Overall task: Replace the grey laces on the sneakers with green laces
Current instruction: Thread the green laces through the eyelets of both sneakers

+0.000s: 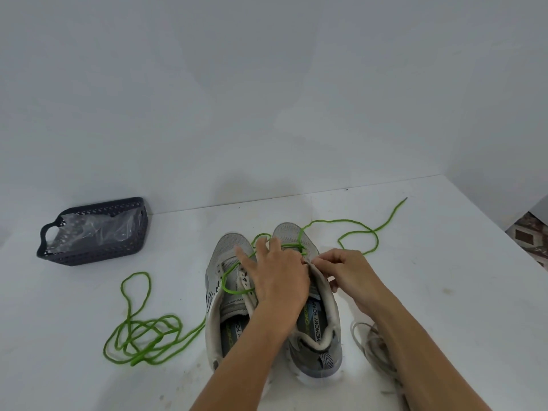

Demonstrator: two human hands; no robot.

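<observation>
Two grey sneakers stood side by side near the middle of the white desk (444, 292), touching along their inner sides. Their long axes ran away from the person, toes toward the wall and heel openings toward the camera. The left sneaker (225, 292) carried a loose loop of green lace across its eyelet rows. That green lace (142, 336) trailed off the shoe's left side into a tangled heap on the desk. The right sneaker (318, 324) had a second green lace (355, 232) knotted through its front eyelets; the free end ran right and back across the desk, its dark tip pointing toward the far edge.

The left hand (278, 277) lay over the tongue area of the right sneaker, fingers straight and spread toward the toes. The right hand (347, 271) had its fingers curled, pinching at the right sneaker's eyelet edge; what exactly sat between the fingertips could not be told.

The removed grey laces (370, 342) lay in a loose pile right of the sneakers, partly under the right forearm. A dark perforated basket (95, 253) holding a clear plastic bag (100, 229) stood well apart at the left, against the wall.
</observation>
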